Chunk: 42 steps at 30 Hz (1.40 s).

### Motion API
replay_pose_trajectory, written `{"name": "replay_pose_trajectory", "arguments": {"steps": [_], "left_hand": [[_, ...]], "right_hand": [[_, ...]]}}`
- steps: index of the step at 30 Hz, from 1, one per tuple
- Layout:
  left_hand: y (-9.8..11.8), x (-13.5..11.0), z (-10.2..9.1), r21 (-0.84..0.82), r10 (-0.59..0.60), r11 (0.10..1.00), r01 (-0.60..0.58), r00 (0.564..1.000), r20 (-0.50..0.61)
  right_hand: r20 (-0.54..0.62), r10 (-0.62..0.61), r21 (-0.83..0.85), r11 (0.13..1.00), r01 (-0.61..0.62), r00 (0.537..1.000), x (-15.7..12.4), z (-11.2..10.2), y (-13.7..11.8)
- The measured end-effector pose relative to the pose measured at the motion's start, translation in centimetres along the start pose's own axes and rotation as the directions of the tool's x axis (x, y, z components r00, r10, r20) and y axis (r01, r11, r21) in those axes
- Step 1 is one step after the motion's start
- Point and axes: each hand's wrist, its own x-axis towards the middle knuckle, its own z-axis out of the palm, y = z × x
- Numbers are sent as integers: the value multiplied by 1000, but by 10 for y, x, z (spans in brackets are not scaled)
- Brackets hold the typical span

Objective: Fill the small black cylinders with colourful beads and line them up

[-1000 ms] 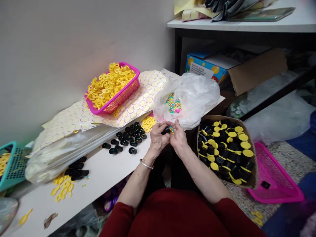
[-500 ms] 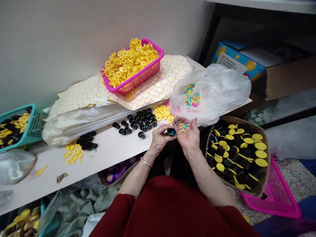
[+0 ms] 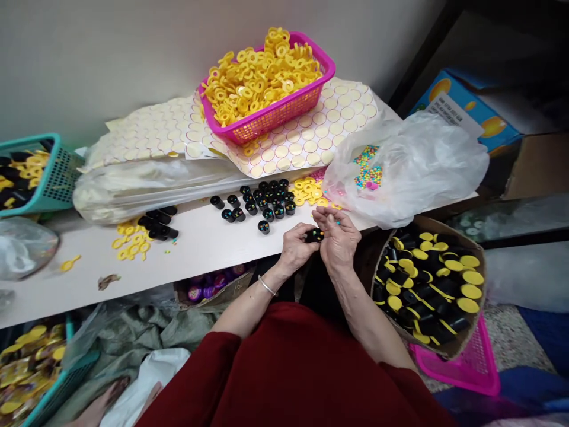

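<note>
My left hand (image 3: pixel 297 248) is closed round a small black cup (image 3: pixel 315 235) with coloured balls in its mouth. Beside it, my right hand (image 3: pixel 340 242) is cupped with curled fingers, tilted against the cup's rim. A few small coloured balls (image 3: pixel 338 223) show at its fingers; the rest of its palm is hidden. On the table just beyond stand several black cups (image 3: pixel 264 226), many with coloured balls inside. Yellow plastic rings (image 3: pixel 307 191) lie behind them. Further right, an open clear plastic bag (image 3: pixel 413 172) holds many coloured balls (image 3: pixel 368 176).
A pink basket (image 3: pixel 284 112) of yellow rings rests on sticker sheets (image 3: pixel 351 112) at the back. At my right is a carton (image 3: pixel 380 261) of black tubes with yellow caps. Black tubes (image 3: pixel 157 225) lie left on the table (image 3: pixel 208 243), and a teal basket (image 3: pixel 60 172) stands far left.
My right hand has turned from a flat, open palm of balls to a cupped shape tipped against the cup. My left hand still holds the cup. The camera view has shifted.
</note>
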Motion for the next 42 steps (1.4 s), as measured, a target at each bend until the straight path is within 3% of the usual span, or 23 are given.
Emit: {"name": "replay_pose_trajectory", "arguments": {"steps": [5, 9, 14, 17, 20, 23, 26, 30, 33, 36, 39, 40, 42], "left_hand": [[-4, 1, -1, -163, -81, 983, 85, 996, 32], [5, -8, -13, -187, -4, 982, 2, 1000, -9], [14, -24, -67, 72, 149, 988, -137, 964, -219], [6, -29, -110, 282, 164, 959, -45, 895, -415], [-8, -26, -140, 307, 86, 948, 89, 855, -512], [-18, -15, -146, 330, 71, 937, 111, 868, -492], [-22, 0, -135, 413, 117, 905, 106, 870, -479], [-23, 11, -120, 434, 126, 894, 108, 870, -476], [-25, 4, -125, 401, 146, 912, 84, 848, -510], [-24, -1, -151, 399, 169, 910, 116, 773, -611], [-19, 13, -188, 423, 185, 884, 199, 680, -709], [-16, 22, -199, 440, 194, 872, 213, 676, -711], [-14, 42, -218, 490, 206, 846, 210, 719, -664]], "right_hand": [[62, 206, 110, 971, -212, 977, 14, -9, 1], [57, 302, 149, 940, -307, 952, 19, -15, 2], [31, 463, 191, 867, -460, 886, 7, -34, -12], [2, 511, 153, 849, -505, 860, -8, -55, -17], [-32, 570, 113, 818, -564, 821, -27, -75, -14], [-55, 643, 75, 766, -639, 764, -43, -90, -6], [-88, 676, 58, 737, -673, 732, -51, -97, 3], [-74, 693, 73, 721, -689, 718, -52, -95, 11], [-109, 722, 126, 692, -711, 683, -51, -89, 15], [-131, 744, 138, 668, -732, 655, -50, -80, 17], [-97, 745, 107, 667, -737, 660, -51, -64, 16], [-78, 745, 101, 668, -738, 663, -52, -57, 15], [-29, 746, 108, 664, -740, 665, -55, -42, 12]]}}
